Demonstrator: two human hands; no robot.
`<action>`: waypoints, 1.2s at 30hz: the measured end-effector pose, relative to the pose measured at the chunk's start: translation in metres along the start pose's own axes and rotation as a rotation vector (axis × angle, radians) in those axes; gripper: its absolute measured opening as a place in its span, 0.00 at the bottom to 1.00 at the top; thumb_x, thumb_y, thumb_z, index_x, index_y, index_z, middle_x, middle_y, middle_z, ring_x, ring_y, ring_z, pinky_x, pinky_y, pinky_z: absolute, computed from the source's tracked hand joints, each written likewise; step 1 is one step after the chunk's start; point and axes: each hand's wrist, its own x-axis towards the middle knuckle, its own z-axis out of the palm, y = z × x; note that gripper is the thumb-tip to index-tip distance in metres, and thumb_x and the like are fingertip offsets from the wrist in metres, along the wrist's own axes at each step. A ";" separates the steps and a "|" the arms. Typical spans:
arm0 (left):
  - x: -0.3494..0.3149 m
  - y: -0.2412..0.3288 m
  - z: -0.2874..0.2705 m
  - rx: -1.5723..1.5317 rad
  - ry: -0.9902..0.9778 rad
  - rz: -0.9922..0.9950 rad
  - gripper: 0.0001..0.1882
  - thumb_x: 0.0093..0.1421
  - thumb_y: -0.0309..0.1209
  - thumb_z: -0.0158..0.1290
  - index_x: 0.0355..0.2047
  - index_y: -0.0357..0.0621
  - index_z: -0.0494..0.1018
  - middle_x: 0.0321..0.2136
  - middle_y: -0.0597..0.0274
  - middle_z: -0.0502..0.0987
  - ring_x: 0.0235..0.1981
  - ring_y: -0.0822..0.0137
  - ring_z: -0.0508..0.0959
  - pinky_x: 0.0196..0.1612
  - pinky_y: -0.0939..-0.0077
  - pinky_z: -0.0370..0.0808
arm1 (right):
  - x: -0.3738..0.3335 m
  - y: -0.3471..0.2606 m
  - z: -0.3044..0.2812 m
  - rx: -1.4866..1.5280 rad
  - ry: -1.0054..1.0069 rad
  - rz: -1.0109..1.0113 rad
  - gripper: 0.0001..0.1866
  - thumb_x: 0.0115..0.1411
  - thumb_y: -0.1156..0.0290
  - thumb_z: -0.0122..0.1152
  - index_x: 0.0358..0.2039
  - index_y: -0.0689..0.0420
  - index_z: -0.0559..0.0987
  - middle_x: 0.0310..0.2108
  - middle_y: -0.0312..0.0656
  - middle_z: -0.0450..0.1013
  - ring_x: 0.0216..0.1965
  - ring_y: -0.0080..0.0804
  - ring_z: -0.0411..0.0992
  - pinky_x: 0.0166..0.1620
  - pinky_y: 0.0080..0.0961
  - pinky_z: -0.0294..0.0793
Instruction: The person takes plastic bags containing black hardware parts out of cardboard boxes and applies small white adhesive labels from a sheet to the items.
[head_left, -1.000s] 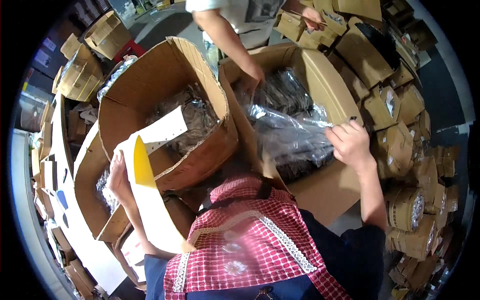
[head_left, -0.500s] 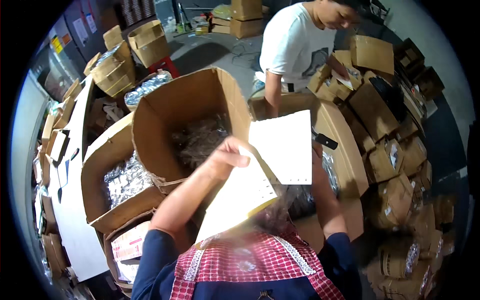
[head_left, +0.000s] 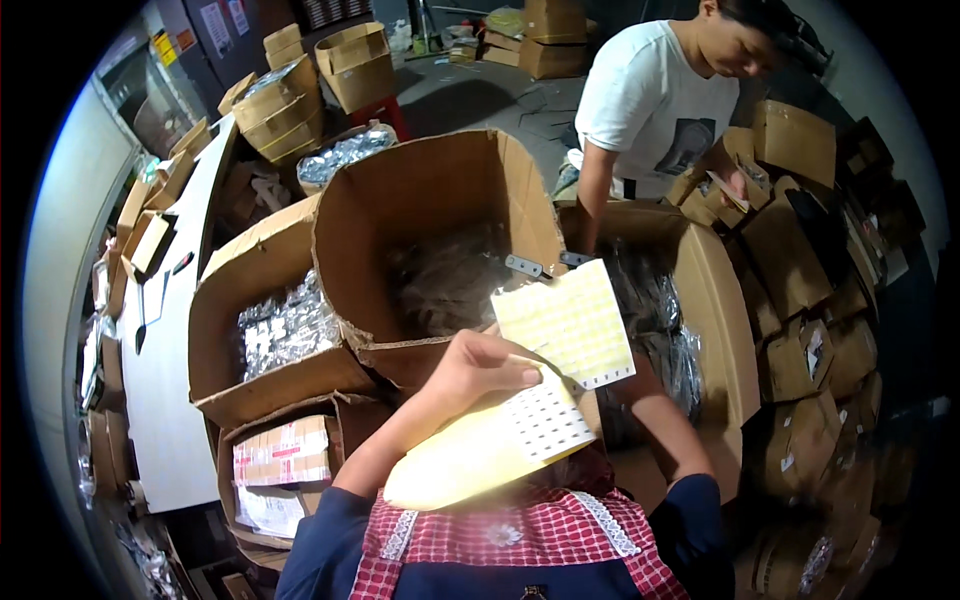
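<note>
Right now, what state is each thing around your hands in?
Paper: bent, held up
Left hand: closed on the paper
Right hand: hidden behind the paper
Middle box: open, clear plastic packets inside
Left box: open, shiny packets inside
Right box: open, wrapped bundles inside
Lower-left box: open, taped carton inside
Co-worker's raised hand: holding a slip

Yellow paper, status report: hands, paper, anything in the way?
Left hand pinching yellow paper. Right hand out of sight behind it. Paper held up over cartons. Co-worker's arm reaching into right carton.
</note>
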 end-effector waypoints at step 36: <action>-0.011 -0.043 -0.046 0.294 0.405 -0.083 0.09 0.59 0.27 0.60 0.35 0.30 0.81 0.25 0.64 0.80 0.25 0.80 0.76 0.28 0.86 0.73 | -0.006 -0.017 0.064 -1.278 0.056 -0.120 0.16 0.55 0.67 0.68 0.39 0.63 0.75 0.32 0.41 0.72 0.33 0.26 0.72 0.38 0.24 0.73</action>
